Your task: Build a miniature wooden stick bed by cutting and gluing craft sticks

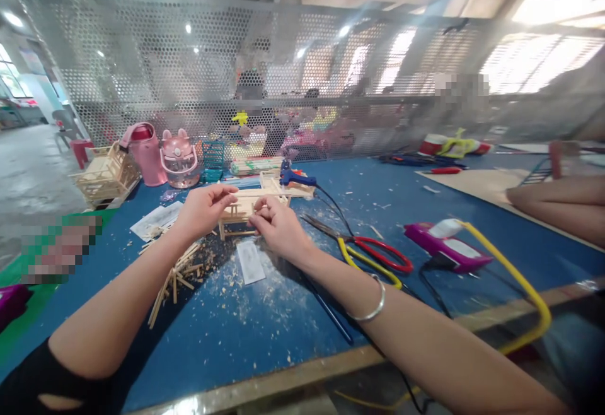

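A small model built of thin wooden sticks (237,214) stands on the blue tabletop in front of me. My left hand (207,212) is closed in a pinch at its upper left edge, where a pale stick runs across. At the model's right front side, my right hand (280,227) has thumb and fingers pressed together on it. My fingers hide part of the frame. Under the left forearm lies a pile of loose wooden sticks (177,273). A white paper slip (251,262) rests just in front of the model.
Right of my hands lie a blue glue gun (297,177), red-and-yellow-handled pliers (373,252) and a purple device (447,248) with a yellow tube. A pink bottle (147,155), a pink jug (179,161) and a larger stick model (106,175) stand at left. Another person's arm (558,207) rests at right.
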Action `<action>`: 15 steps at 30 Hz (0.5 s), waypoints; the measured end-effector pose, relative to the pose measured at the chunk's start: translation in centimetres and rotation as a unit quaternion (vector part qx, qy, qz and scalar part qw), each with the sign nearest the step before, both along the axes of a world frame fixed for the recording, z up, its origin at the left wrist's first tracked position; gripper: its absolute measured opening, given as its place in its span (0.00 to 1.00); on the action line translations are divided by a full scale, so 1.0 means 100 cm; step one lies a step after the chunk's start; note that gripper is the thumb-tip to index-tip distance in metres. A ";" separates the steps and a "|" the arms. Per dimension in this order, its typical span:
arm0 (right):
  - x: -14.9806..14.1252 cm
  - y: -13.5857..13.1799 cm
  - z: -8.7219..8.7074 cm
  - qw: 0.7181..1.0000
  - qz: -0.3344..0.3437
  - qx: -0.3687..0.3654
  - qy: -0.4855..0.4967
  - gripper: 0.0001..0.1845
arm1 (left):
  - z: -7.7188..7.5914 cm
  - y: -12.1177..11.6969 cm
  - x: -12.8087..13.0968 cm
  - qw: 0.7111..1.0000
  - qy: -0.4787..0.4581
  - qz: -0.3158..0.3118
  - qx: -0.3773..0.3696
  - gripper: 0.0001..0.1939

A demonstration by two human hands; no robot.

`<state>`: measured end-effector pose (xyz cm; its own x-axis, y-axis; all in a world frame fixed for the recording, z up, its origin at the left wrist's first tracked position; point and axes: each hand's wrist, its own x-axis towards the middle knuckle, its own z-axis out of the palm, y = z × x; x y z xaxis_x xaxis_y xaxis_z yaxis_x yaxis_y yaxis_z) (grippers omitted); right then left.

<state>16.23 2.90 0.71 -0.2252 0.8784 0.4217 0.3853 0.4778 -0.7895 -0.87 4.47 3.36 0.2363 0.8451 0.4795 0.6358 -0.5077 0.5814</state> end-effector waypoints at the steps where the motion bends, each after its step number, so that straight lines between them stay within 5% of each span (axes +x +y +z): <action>1: -0.001 -0.001 0.000 1.000 0.001 -0.026 0.017 0.02 | 0.001 -0.002 0.002 1.000 0.002 -0.005 -0.006 0.15; 6: -0.005 -0.003 -0.002 0.989 -0.015 -0.122 0.085 0.03 | 0.010 -0.014 0.007 0.999 0.013 0.001 -0.040 0.15; 15: -0.008 0.003 -0.003 0.985 -0.017 -0.130 0.113 0.05 | 0.022 -0.007 0.014 0.987 -0.030 -0.064 -0.147 0.25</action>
